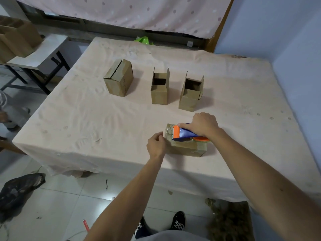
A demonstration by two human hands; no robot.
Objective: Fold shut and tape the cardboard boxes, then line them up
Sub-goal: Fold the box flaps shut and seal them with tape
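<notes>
On the cloth-covered tabletop [86,110] stand four cardboard boxes, one folded shut [119,78], two open [159,87] [191,93], one nearest [187,146] steadied by the left hand [155,145] while the right hand [203,125] clasps one tape dispenser [184,133].

Box [188,146] top mostly hidden under right hand [204,126] and tape gun [185,133], tape roll barely showing, stacked cartons [15,39] cut off at left edge
</notes>
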